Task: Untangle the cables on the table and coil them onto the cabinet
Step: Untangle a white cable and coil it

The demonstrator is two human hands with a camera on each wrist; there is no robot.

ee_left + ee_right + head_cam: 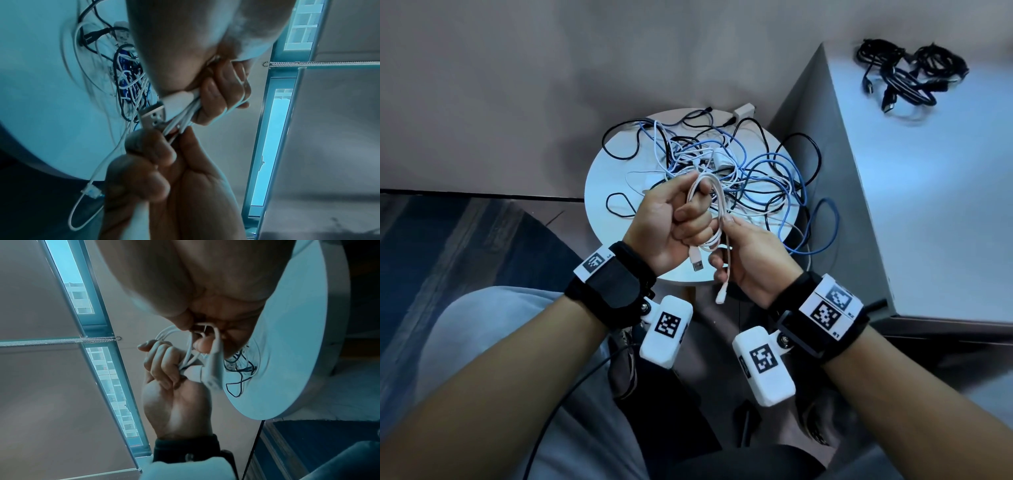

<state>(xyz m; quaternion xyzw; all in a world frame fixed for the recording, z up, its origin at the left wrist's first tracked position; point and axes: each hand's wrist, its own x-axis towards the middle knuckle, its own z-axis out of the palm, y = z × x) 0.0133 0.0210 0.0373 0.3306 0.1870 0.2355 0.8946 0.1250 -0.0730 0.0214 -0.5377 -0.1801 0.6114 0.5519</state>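
A glossy white charging cable [717, 205] is held above a round white bench [599, 178] strewn with tangled black, blue and white cables [756, 171], while coiled black cables [907, 75] lie on a pale grey cabinet [928, 205].

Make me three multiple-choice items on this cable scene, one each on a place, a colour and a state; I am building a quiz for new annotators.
1. Where do the coiled black cables lie?
A. on the cabinet
B. on the round table
C. on the floor

2. What colour is the cable held in both hands?
A. black
B. blue
C. white

3. What is the left hand doing?
A. resting flat on the table
B. gripping the looped cable
C. hanging idle

Answers:
1 A, the black bundle sits on the cabinet's top at the far right.
2 C, the loops and both its plugs are white.
3 B, its fingers curl round the loops while the right hand pinches a strand.
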